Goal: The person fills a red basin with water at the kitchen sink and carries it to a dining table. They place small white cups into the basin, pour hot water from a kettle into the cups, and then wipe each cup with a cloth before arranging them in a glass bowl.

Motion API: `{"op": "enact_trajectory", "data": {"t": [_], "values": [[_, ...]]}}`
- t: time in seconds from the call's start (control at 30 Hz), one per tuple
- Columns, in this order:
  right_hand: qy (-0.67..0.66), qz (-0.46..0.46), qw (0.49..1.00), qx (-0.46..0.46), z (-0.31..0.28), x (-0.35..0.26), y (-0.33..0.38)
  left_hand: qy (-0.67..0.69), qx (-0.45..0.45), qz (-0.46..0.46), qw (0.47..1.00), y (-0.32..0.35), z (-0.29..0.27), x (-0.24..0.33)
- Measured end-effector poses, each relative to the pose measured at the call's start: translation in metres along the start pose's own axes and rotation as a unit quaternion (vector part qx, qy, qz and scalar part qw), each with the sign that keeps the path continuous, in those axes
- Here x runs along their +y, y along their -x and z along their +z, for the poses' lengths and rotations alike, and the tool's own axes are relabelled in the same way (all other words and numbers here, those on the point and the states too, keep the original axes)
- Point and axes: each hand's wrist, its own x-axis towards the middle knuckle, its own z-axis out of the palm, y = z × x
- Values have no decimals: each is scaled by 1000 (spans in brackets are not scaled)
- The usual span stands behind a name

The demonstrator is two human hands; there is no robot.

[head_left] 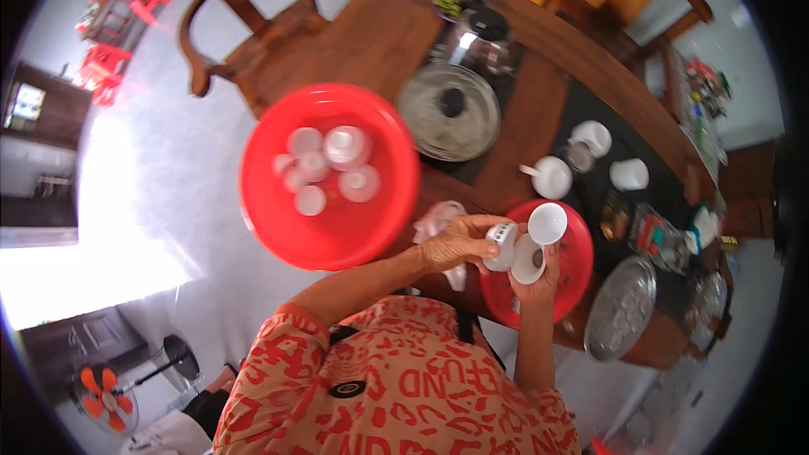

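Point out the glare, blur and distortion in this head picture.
Head view: daylight blows out the floor at left; the table edge bends with fisheye; corners go black; the red basin and both hands, left and right, look slightly soft.

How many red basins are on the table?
2. A large red basin sits at the table's left edge, holding white cups. A smaller one lies under the hands, where the left hand and right hand hold white cups.
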Motion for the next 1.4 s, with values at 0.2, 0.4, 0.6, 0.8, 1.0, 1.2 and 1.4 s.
{"op": "enact_trajectory", "data": {"t": [0.2, 0.4, 0.6, 0.8, 1.0, 1.2, 1.4], "values": [[-39, 127, 984, -115, 68, 80, -24, -63, 66, 99, 991, 98, -18, 71], [-25, 235, 967, -98, 141, 165, -44, -93, 209, 139, 964, 181, -65, 97], [264, 269, 926, 24, 164, 210, -42, -416, 353, 191, 816, 210, -107, 114], [415, 99, 904, 22, 151, 257, -42, -686, 418, 116, 585, 207, -102, 114], [702, -117, 702, 28, 155, 263, -47, -759, 408, 142, 488, 205, -111, 110], [685, -52, 726, -33, 170, 255, -42, -791, 399, 169, 431, 207, -102, 120], [667, -355, 648, -98, 167, 164, -17, -799, 357, 251, 413, 177, -59, 115]]}}
